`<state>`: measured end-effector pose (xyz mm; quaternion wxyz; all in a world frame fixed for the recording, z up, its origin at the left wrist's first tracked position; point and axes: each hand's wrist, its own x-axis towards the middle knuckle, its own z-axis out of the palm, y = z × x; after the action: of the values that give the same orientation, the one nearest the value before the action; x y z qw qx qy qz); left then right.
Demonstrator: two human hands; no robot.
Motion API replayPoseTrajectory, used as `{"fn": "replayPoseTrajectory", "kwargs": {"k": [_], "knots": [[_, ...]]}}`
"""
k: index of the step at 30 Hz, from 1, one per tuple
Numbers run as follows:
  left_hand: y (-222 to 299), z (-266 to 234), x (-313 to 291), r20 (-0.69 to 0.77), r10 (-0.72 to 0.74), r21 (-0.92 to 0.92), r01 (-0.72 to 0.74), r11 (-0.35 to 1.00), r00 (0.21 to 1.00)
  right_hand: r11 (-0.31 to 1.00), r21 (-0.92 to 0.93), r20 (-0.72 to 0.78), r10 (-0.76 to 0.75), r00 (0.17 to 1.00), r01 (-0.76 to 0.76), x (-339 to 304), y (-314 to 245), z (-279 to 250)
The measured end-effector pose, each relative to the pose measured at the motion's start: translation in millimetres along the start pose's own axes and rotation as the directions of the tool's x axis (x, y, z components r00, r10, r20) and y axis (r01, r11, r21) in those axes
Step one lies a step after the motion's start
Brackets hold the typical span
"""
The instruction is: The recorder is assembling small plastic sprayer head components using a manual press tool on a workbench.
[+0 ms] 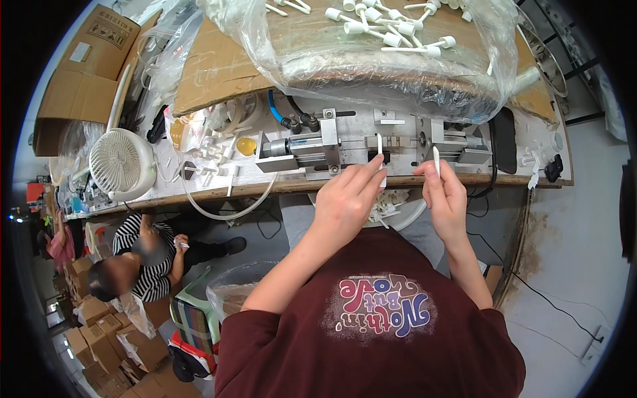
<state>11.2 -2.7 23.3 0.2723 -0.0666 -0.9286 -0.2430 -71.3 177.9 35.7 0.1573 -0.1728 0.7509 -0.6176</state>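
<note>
Pinched fingers of my left hand (348,199) hold a white plastic stick (380,143) at the middle of a metal clamping fixture (328,142); a white end shows below the fingertips. My right hand (443,199) is closed on another white plastic stick (436,156), which points up past the thumb, just in front of the fixture's right side. Finger cover hides the lower part of this stick. Metal cylinders lie on both sides of the fixture. Below my hands, a white tub (415,215) with white plastic pieces sits at my lap, partly hidden by my left hand.
White capped sticks (391,26) lie on clear plastic film (298,69) over cardboard behind the fixture. A white fan (119,162) stands at the left, near a carton (86,73). A clear hose (222,215) loops over the bench edge. Another person (142,255) sits at lower left.
</note>
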Motion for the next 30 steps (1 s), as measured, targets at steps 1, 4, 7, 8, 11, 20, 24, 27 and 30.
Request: {"fn": "replayPoseTrajectory", "kwargs": {"k": [1,4,7,8,11,20,24,27,30], "knots": [[-3,4,0,0.053,0.020,0.058,-0.023,0.998,0.998,0.998,0.063,-0.009,-0.010,1.000,0.010,0,-4,1],[-3,8,4,0.134,0.028,0.178,-0.052,0.983,0.991,0.994,0.107,-0.025,-0.013,1.000,0.016,-4,-9,2],[-6,6,17,0.183,-0.007,0.163,-0.024,0.986,0.983,0.992,0.127,-0.017,0.014,1.000,-0.012,-9,-15,-2],[-5,6,17,0.194,-0.021,0.166,-0.012,0.986,0.981,0.992,0.108,-0.039,-0.055,0.998,0.058,-8,-12,-1],[-5,6,15,0.203,-0.045,0.169,0.010,0.986,0.978,0.978,-0.011,-0.070,-0.211,0.975,0.210,-8,-12,1],[19,-22,21,0.021,0.031,-0.393,-0.021,0.919,0.999,0.887,0.434,0.166,0.092,0.982,-0.157,4,-13,-4],[14,-24,10,-0.026,0.042,-0.342,-0.049,0.938,0.999,0.868,0.425,0.294,0.136,0.946,-0.257,16,-27,5],[13,-28,2,0.014,-0.084,-0.340,0.084,0.937,0.996,0.993,0.092,0.075,-0.082,0.994,0.075,31,-33,6],[6,-24,-7,0.010,-0.153,-0.250,0.150,0.956,0.988,0.801,-0.409,-0.088,-0.511,0.855,0.437,66,-46,-3]]}}
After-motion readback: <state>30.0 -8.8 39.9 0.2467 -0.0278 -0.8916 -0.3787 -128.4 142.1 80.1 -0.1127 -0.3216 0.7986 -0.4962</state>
